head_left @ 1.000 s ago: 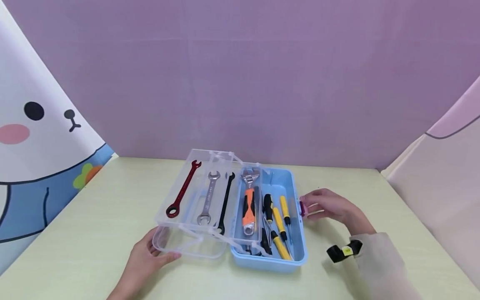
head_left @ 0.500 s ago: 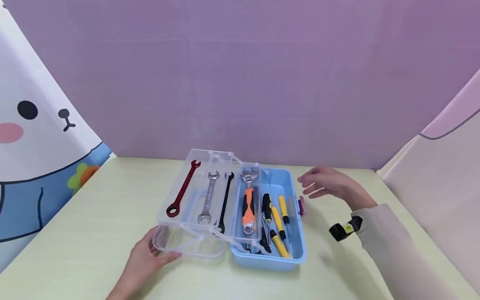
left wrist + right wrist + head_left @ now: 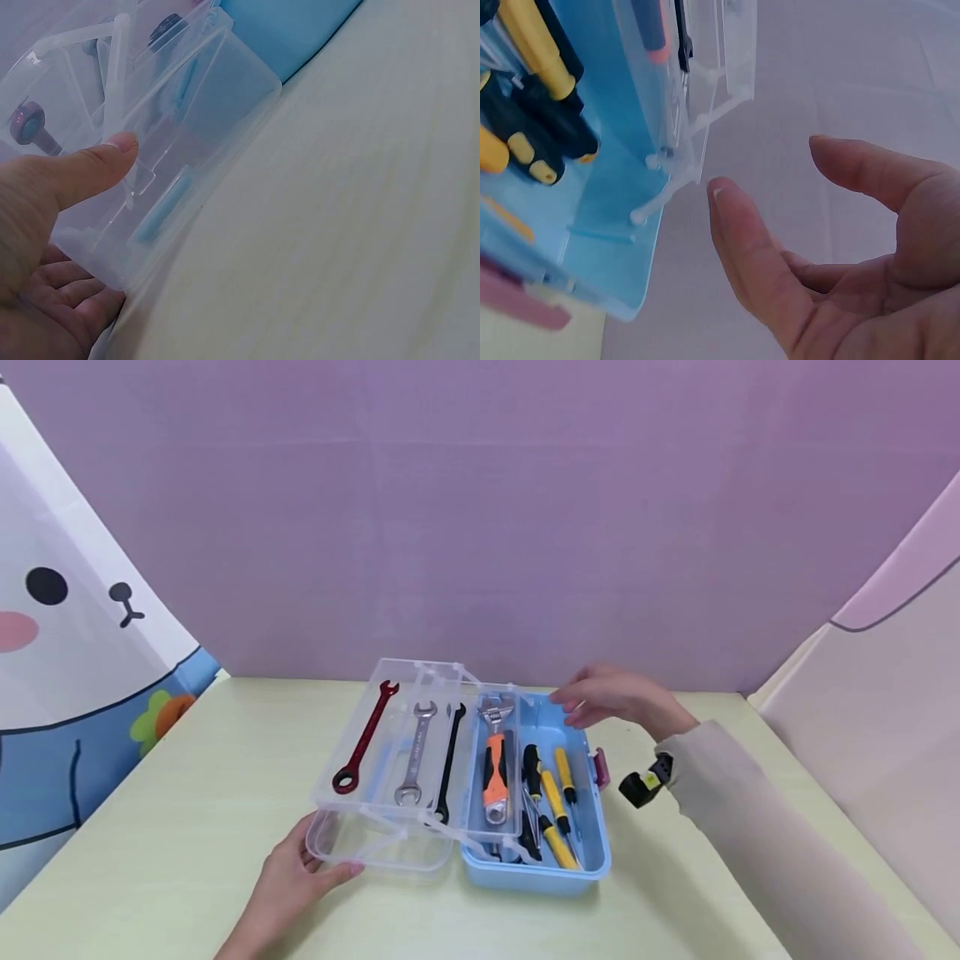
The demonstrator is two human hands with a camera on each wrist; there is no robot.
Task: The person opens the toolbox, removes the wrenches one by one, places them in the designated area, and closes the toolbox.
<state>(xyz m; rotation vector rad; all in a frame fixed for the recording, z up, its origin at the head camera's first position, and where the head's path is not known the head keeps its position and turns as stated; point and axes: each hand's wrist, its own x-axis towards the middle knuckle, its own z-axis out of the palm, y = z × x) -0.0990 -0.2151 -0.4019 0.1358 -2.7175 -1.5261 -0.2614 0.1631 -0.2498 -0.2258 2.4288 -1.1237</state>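
Observation:
A blue toolbox (image 3: pixel 536 883) stands unfolded, its clear lid (image 3: pixel 375 856) lying out to the left. My left hand (image 3: pixel 277 885) holds the lid's near left corner, thumb on one side and fingers on the other. Clear fold-out trays carry a red wrench (image 3: pixel 366 739), a silver wrench (image 3: pixel 417 752), a black wrench (image 3: pixel 448 768) and an orange-handled adjustable wrench (image 3: pixel 495 768). Several yellow and black screwdrivers (image 3: pixel 555 797) lie in the box bottom. Over the box's far end hovers my right hand (image 3: pixel 615 697), fingers spread from the thumb, nothing in it, near the trays' white hinge arms (image 3: pixel 664 199).
A pink latch (image 3: pixel 602 768) sticks out from the box's right side. The pale tabletop (image 3: pixel 172 827) ends at a purple cloth backdrop (image 3: pixel 480 527). A printed cartoon cloth (image 3: pixel 90 693) hangs at the left.
My right hand has let go of the pink latch, risen, and moved left and away from me to the box's far end. The left hand has stayed on the lid.

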